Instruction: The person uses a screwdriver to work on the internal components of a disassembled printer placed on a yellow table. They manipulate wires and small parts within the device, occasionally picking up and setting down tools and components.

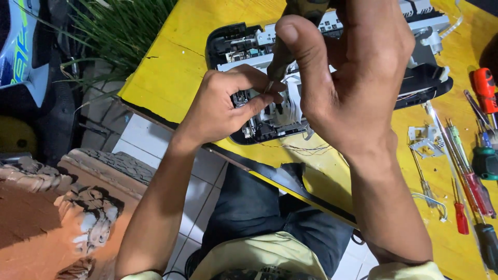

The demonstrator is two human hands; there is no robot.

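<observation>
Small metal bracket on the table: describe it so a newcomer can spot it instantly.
Start at the yellow table and go to its right side, where screwdrivers lie in a row. Just left of them, below the right end of the opened black device, lies the small metal bracket. It is the only flat, pale, angular piece there; its neighbours are long tools with coloured handles.

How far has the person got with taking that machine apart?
Done: the device on the yellow table already lies open, its inner parts bare, and a small metal bracket sits loose beside the screwdrivers. In hand: the right hand works a screwdriver into the middle, and the left hand steadies its tip. Left: most parts are still in the black shell.
</observation>
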